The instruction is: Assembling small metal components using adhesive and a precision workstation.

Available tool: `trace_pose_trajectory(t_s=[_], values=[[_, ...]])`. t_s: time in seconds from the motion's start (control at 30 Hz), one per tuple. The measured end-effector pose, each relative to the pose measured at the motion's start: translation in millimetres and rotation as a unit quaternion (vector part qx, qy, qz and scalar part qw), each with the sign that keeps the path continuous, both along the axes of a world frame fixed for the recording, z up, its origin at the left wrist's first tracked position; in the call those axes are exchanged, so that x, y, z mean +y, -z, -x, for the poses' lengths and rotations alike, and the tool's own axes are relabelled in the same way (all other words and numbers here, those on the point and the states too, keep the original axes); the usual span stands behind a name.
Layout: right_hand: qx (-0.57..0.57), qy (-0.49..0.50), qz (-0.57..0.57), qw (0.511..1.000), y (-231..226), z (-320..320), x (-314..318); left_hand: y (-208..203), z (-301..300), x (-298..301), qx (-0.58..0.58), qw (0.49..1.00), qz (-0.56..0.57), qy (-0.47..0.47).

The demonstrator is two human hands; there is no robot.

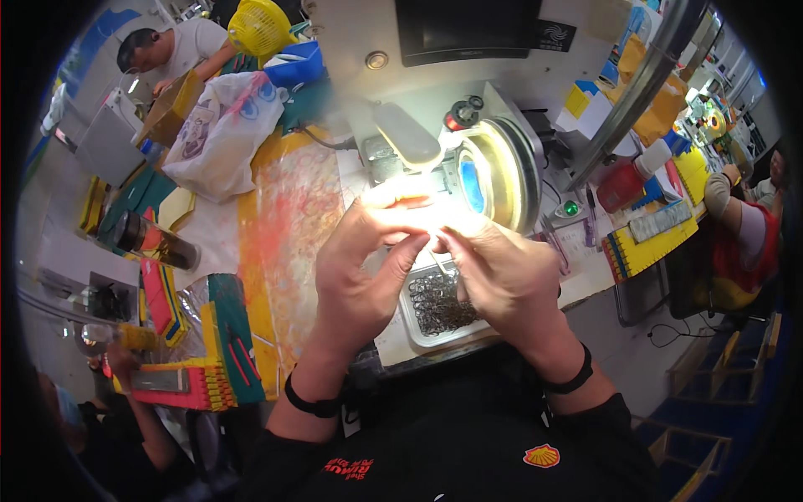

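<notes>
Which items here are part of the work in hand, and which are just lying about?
In use:
- left hand and right hand, fingertips pinched together under the lit ring lamp; what they hold is too glared to tell
- white tray of small dark metal parts, just below the hands

Lying about:
- white plastic bag
- dark jar
- yellow basket
- red bottle

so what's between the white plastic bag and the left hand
In the head view, a worn orange and yellow mat on the table lies between the white plastic bag and the left hand; nothing stands on that stretch.
</notes>
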State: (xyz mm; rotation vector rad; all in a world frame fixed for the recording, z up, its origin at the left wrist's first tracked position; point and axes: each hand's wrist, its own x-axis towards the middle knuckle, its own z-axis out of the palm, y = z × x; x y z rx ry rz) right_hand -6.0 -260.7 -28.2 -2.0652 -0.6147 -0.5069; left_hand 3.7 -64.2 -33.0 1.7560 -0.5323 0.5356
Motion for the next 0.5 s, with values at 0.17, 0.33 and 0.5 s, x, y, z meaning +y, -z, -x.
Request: trace_pose_trajectory(t_s=[0.17,0.33,0.5], values=[[0.076,-0.031,-0.119,0.989,-1,1,3,-2,9,3,-0.022,0.999,-0.042,0.008],[0.013,-0.047,-0.116,0.992,2,-3,0,-15,10,-1,0.058,0.998,-0.031,0.018],[0.093,-0.022,-0.143,0.985,-17,5,-13,-13,8,-9,0.088,0.996,-0.009,-0.009]])
